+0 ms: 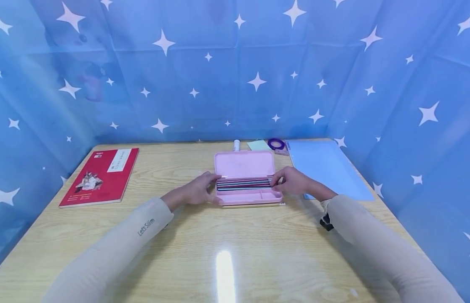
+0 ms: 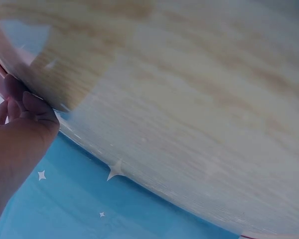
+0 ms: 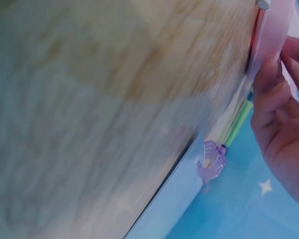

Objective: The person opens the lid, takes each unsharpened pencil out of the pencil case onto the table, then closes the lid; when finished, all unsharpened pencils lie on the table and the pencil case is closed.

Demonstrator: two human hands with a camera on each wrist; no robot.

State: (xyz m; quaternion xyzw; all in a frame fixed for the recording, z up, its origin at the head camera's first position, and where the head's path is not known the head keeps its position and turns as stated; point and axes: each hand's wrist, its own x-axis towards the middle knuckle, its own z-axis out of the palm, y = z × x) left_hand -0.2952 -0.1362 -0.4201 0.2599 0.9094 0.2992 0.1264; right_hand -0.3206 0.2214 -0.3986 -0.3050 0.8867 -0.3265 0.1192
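An open pink pencil case [image 1: 244,164] lies on the table with its lid tipped back. Several pencils [image 1: 242,184] in dark, red and teal tones lie lengthwise in its tray. My left hand [image 1: 198,189] grips the case's left end, thumb by the front corner and fingers near the hinge. At the other end, my right hand [image 1: 292,181] has its bent fingers over the tray, pinching at the pencils' right ends. The right wrist view shows the right hand [image 3: 284,114] with bent fingers right at the pink case wall [image 3: 271,35].
A light wooden pencil [image 1: 254,205] lies along the case's front. Behind are a white glue stick [image 1: 236,145], pale green paper [image 1: 259,145] and a purple tape roll [image 1: 276,144]. A blue folder [image 1: 329,168] lies right, a red book [image 1: 102,176] left. A starred curtain [image 1: 220,92] borders the table.
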